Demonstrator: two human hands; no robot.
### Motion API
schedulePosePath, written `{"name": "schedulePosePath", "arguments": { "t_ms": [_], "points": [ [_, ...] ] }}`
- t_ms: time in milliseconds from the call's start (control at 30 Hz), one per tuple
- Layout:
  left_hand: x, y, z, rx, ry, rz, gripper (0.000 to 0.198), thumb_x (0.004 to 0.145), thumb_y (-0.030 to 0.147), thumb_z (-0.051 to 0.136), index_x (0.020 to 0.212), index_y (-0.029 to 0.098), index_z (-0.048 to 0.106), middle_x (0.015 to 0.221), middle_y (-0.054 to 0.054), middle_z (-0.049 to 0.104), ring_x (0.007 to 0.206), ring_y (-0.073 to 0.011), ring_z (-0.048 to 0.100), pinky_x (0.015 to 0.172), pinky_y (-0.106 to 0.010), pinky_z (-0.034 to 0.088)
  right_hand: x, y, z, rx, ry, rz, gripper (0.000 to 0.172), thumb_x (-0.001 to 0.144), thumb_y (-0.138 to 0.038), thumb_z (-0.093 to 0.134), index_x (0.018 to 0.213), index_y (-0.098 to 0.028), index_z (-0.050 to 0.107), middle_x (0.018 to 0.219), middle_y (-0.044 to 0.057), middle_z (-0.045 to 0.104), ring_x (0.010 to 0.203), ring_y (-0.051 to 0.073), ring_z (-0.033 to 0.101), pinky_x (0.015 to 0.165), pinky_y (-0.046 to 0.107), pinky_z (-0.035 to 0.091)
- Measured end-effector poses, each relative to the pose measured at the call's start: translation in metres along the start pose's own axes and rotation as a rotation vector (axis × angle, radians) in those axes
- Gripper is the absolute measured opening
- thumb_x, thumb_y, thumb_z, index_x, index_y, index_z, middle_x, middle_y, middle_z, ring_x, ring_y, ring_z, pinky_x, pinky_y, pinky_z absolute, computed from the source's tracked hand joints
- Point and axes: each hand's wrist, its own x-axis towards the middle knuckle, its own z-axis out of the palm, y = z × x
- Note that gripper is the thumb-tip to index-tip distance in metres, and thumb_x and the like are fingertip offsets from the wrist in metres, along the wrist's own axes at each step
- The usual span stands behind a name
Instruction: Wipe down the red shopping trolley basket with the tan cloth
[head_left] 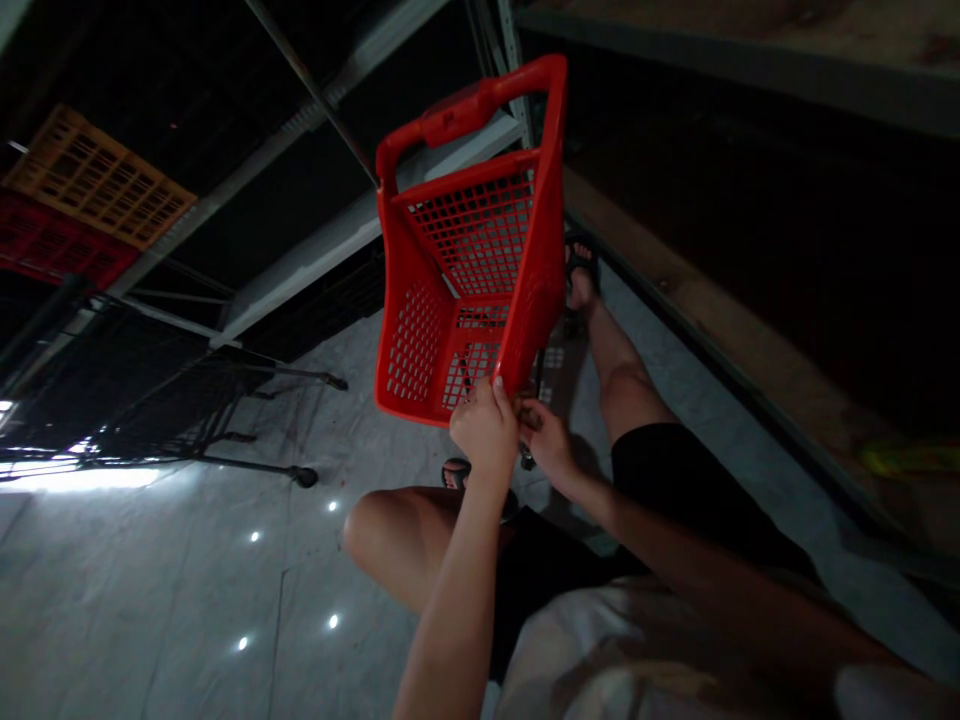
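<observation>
A red plastic shopping basket with mesh walls and a red handle at its top stands tilted in front of me, above the floor. My left hand is closed round the basket's near lower edge. My right hand sits just beside it, under the basket's corner, fingers curled on a small dark part I cannot make out. I am seated on the floor, knees bent, with sandals on my feet.
Grey metal shelving runs along the right, close to my right leg. Orange and red crates lie at the far left. A dark wire cart frame on castors stands left of the basket. The glossy tiled floor reflects lights.
</observation>
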Motion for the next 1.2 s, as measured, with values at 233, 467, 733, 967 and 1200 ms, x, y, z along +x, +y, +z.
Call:
{"name": "schedulePosePath", "arguments": {
  "t_ms": [233, 467, 733, 967, 1200],
  "points": [
    [0.001, -0.004, -0.009, -0.392, -0.028, 0.346, 0.049, 0.113, 0.039, 0.041, 0.154, 0.015, 0.054, 0.141, -0.017, 0.072, 0.132, -0.0261, 0.067, 0.113, -0.039, 0.046, 0.018, -0.067, -0.022, -0.075, -0.155, -0.039, 0.025, 0.073, -0.043, 0.076, 0.091, -0.026, 0.073, 0.093, 0.001, 0.076, 0.089, 0.022, 0.068, 0.087, 0.039, 0.058],
    [-0.029, -0.028, 0.011, -0.7, 0.043, 0.523, 0.069, 0.103, 0.037, 0.064, 0.164, 0.019, 0.039, 0.168, -0.017, 0.048, 0.157, -0.0285, 0.044, 0.128, -0.05, 0.036, 0.025, -0.112, -0.035, 0.072, -0.377, 0.102, 0.035, 0.082, -0.052, 0.072, 0.104, -0.025, 0.078, 0.113, 0.008, 0.081, 0.103, 0.026, 0.076, 0.085, 0.04, 0.063],
    [-0.035, -0.074, 0.032, -1.016, 0.567, -0.197, 0.053, 0.083, 0.005, 0.046, 0.131, 0.019, 0.064, 0.13, -0.01, 0.074, 0.123, -0.0231, 0.069, 0.112, -0.04, 0.055, 0.044, -0.16, 0.017, -0.516, -0.755, -0.606, 0.033, 0.103, -0.042, 0.05, 0.107, -0.026, 0.079, 0.114, 0.007, 0.081, 0.112, 0.025, 0.072, 0.106, 0.042, 0.052],
    [-0.031, -0.049, 0.032, -0.893, 0.729, -0.339, 0.054, 0.081, 0.003, 0.045, 0.128, 0.021, 0.066, 0.132, -0.01, 0.071, 0.134, -0.0246, 0.061, 0.125, -0.048, 0.045, 0.064, -0.132, 0.044, -1.453, -0.792, -0.986, 0.04, 0.104, -0.029, 0.046, 0.084, -0.016, 0.078, 0.086, 0.014, 0.08, 0.085, 0.025, 0.065, 0.087, 0.039, 0.037],
    [-0.038, -0.019, 0.042, -0.999, 0.693, -0.027, 0.036, 0.104, 0.015, 0.043, 0.125, 0.024, 0.071, 0.137, -0.011, 0.073, 0.151, -0.0239, 0.052, 0.13, -0.054, 0.039, 0.072, -0.14, 0.009, -1.445, -0.812, -1.067, 0.039, 0.099, -0.023, 0.049, 0.065, -0.02, 0.067, 0.07, 0.008, 0.073, 0.074, 0.02, 0.055, 0.086, 0.038, 0.031]
  ]
}}
